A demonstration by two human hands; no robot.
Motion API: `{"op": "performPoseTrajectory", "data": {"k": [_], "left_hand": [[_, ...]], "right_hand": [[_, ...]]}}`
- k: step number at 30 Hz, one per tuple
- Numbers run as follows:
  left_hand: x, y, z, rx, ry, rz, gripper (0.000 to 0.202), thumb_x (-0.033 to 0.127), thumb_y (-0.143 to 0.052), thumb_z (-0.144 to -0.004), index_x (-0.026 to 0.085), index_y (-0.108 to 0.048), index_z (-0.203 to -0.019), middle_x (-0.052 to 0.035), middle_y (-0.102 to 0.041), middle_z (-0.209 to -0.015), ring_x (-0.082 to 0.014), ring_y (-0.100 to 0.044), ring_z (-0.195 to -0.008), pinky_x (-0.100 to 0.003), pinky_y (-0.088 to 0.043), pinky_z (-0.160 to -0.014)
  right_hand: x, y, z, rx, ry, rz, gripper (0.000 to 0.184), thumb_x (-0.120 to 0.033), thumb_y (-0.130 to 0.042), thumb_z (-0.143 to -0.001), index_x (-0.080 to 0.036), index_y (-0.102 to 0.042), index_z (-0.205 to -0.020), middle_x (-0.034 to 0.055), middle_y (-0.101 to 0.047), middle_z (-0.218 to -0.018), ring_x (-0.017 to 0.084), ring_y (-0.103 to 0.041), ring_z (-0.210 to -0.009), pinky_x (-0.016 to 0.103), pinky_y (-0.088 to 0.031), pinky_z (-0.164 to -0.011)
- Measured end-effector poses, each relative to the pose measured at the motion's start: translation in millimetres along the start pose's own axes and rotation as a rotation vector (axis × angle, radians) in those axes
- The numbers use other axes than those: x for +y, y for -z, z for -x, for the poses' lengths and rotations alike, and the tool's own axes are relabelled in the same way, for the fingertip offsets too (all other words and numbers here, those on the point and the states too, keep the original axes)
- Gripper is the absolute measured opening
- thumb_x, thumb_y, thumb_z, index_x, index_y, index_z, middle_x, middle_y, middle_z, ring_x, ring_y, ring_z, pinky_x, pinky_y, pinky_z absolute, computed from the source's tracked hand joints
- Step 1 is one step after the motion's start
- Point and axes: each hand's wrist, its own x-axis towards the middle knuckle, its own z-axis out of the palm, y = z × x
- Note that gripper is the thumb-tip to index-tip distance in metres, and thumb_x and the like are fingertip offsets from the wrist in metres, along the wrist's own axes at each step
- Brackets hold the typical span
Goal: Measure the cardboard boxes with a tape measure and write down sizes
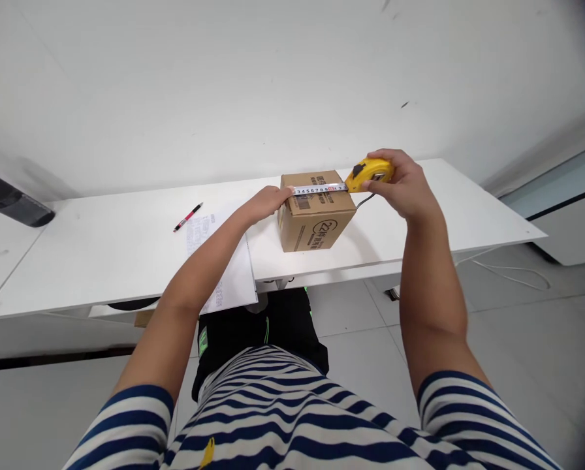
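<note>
A brown cardboard box (316, 222) with dark printing stands on the white table. Across its top runs the white blade of a yellow tape measure (373, 172), its numbers facing up. My left hand (269, 201) pinches the blade's end at the box's left top edge; the very tip is hidden by the fingers. Just past the right edge of the box, my right hand (406, 183) is closed around the yellow case, thumb at its lower side.
Written paper sheets (234, 274) lie left of the box, overhanging the table's front edge. A red and black pen (188, 217) lies beyond them. At the far left is a dark cylindrical object (15, 199). A wall backs the white table (101, 254).
</note>
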Motion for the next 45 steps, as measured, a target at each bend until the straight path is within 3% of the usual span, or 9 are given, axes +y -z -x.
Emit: {"op": "performPoseTrajectory", "data": {"k": [4,9,17,23,27,31,35,39,45], "left_hand": [[17.3,6.8,5.5,0.037,-0.081,-0.029,0.046,0.048,-0.057,-0.1,0.021,-0.045,-0.064,-0.001,-0.048,-0.068,-0.0115,-0.04,-0.06,-0.03,-0.029,-0.062],[18.9,26.2,75.5,0.13,-0.322,0.101,0.046,0.053,-0.06,-0.099,0.021,-0.047,-0.069,0.0025,-0.046,-0.067,-0.0098,-0.038,-0.06,-0.026,-0.029,-0.058],[-66.4,9.7,185.5,-0.357,-0.015,0.614,0.086,0.091,-0.066,-0.069,0.025,-0.068,-0.125,-0.0128,-0.073,-0.116,-0.024,-0.071,-0.101,-0.037,-0.057,-0.088],[-108.7,14.5,218.4,0.294,0.148,1.038,0.076,0.067,-0.094,-0.059,0.029,-0.069,-0.12,-0.0063,-0.072,-0.12,-0.0217,-0.072,-0.102,-0.034,-0.06,-0.089],[-150.4,16.9,262.9,0.763,0.152,0.993,0.089,0.056,-0.102,-0.046,0.032,-0.065,-0.124,-0.0011,-0.07,-0.113,-0.018,-0.07,-0.1,-0.028,-0.058,-0.089],[-182.4,-0.5,326.0,0.872,0.182,0.962,0.094,0.064,-0.099,-0.048,0.035,-0.064,-0.13,-0.002,-0.071,-0.11,-0.0197,-0.07,-0.096,-0.029,-0.059,-0.084],[-181.3,-15.0,368.7,0.847,0.247,0.934,0.103,0.075,-0.094,-0.045,0.037,-0.063,-0.135,-0.0026,-0.071,-0.098,-0.024,-0.07,-0.087,-0.034,-0.059,-0.075],[-168.0,-6.1,384.2,0.82,0.203,1.079,0.114,0.085,-0.086,-0.043,0.037,-0.06,-0.143,-0.0022,-0.068,-0.09,-0.0249,-0.069,-0.08,-0.039,-0.06,-0.074],[-158.9,29.1,355.4,0.593,0.067,0.97,0.115,0.085,-0.086,-0.044,0.032,-0.06,-0.143,-0.0034,-0.068,-0.089,-0.0234,-0.069,-0.079,-0.037,-0.06,-0.075]], "right_hand": [[-39.7,9.3,7.0,0.065,0.128,0.121,0.049,-0.041,-0.087,-0.079,-0.036,-0.07,-0.124,0.006,-0.067,-0.13,0.026,-0.068,-0.118,0.047,-0.062,-0.102],[-104.9,-29.9,71.4,0.23,0.473,0.175,0.062,-0.046,-0.08,-0.087,-0.059,-0.055,-0.142,-0.002,-0.065,-0.131,0.031,-0.064,-0.132,0.054,-0.061,-0.107],[-122.2,-153.4,133.7,-0.144,0.557,-0.051,0.081,-0.036,-0.079,-0.09,-0.058,-0.038,-0.156,0.0047,-0.075,-0.126,0.028,-0.078,-0.106,0.047,-0.071,-0.079],[-123.3,-256.0,127.1,-0.392,0.697,-0.026,0.075,-0.048,-0.066,-0.098,-0.049,-0.029,-0.164,0.0052,-0.07,-0.143,0.029,-0.07,-0.13,0.051,-0.064,-0.104],[-115.9,-303.3,73.2,-0.596,0.419,-0.04,0.076,-0.059,-0.043,-0.106,-0.033,-0.013,-0.17,0.0096,-0.076,-0.132,0.024,-0.078,-0.097,0.039,-0.065,-0.079],[-100.3,-355.8,-6.2,-0.678,0.122,0.519,0.066,-0.032,-0.035,-0.108,-0.023,-0.018,-0.171,0.0163,-0.075,-0.13,0.029,-0.074,-0.101,0.037,-0.056,-0.082],[-80.8,-401.4,-44.8,-0.922,0.125,0.811,0.065,-0.02,-0.04,-0.104,-0.023,-0.028,-0.167,0.02,-0.07,-0.137,0.03,-0.072,-0.101,0.037,-0.052,-0.08],[-64.3,-409.5,-33.4,-0.928,0.172,0.78,0.043,-0.022,-0.037,-0.106,-0.014,-0.057,-0.143,0.0221,-0.07,-0.132,0.03,-0.071,-0.099,0.037,-0.049,-0.082],[-51.7,-366.0,22.8,-0.752,0.126,0.702,0.048,-0.038,-0.023,-0.11,-0.017,-0.056,-0.138,0.0177,-0.076,-0.122,0.031,-0.072,-0.101,0.038,-0.05,-0.085]]}}
